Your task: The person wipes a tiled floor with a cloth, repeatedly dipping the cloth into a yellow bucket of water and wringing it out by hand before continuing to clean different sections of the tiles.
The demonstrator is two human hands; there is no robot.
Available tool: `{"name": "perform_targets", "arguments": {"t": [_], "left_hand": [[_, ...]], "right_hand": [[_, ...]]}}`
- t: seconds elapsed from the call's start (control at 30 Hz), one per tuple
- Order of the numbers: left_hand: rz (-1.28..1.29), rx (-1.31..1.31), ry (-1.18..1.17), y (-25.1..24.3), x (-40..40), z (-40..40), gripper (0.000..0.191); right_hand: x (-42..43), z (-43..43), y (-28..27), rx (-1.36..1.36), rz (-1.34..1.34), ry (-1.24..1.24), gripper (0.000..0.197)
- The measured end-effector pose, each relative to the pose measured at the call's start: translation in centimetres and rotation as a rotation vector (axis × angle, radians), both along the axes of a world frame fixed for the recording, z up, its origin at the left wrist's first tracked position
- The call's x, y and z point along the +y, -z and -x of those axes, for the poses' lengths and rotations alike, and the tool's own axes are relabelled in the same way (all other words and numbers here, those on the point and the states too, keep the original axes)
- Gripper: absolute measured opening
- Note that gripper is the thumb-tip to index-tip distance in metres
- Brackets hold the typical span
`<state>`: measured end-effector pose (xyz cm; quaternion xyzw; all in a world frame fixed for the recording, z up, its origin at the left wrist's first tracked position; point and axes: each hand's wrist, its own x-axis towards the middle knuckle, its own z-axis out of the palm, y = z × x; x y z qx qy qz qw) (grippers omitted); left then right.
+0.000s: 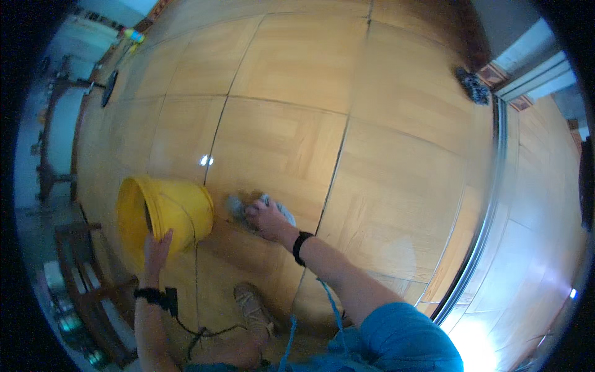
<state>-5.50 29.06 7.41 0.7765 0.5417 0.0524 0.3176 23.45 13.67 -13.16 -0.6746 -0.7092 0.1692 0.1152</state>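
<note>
A yellow plastic bucket [186, 209] is tilted on its side, its mouth turned towards the left of the view. My left hand [157, 249] grips its rim, with the thumb on the outside and the fingers out of sight inside. To the right of the bucket's base, my right hand [269, 218] presses a grey cloth [284, 213] against the tiled floor [279, 139]. Part of the cloth sticks out past the fingers on both sides and is blurred. The inside of the bucket is mostly hidden.
At the upper right a dark, shaggy bundle [473, 87] lies by the door frame and the metal sliding-door track [488, 209]. Wooden furniture [88, 288] stands at the left. A black round base [109, 89] rests near the left wall. My sandalled foot [252, 304] is below the bucket.
</note>
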Motion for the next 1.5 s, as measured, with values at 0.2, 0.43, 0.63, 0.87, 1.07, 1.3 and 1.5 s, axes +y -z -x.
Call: {"name": "perform_targets", "arguments": {"t": [0.2,0.43,0.63,0.87,1.07,1.3,1.5], "left_hand": [[-0.082,0.221,0.015,-1.9,-1.5,-7.7,0.027],[-0.113,0.240,0.060,-1.5,-1.4,-6.6,0.029],[-0.188,0.266,0.122,-1.2,-1.4,-6.7,0.032],[-0.201,0.236,0.153,0.6,0.3,-5.7,0.039],[-0.293,0.141,0.096,-2.1,-1.8,-8.1,0.038],[-0.715,-0.240,0.165,-3.3,-0.1,-0.5,0.042],[-0.570,-0.215,0.046,-3.0,2.8,2.7,0.038]], "right_hand": [[-5.9,-8.0,-3.6,0.947,-0.095,-0.057,0.046],[-35.8,-24.1,-3.8,0.976,-0.189,0.970,0.050],[-46.0,-16.4,0.7,-0.291,0.064,1.164,0.056],[-23.2,-8.5,-4.3,-0.135,0.284,0.501,0.063],[-8.3,-5.7,-5.0,-0.023,0.278,0.184,0.060],[-11.5,-1.5,-1.2,0.015,0.005,0.650,0.057],[-2.0,10.0,-4.1,-0.111,0.289,0.717,0.066]]}}
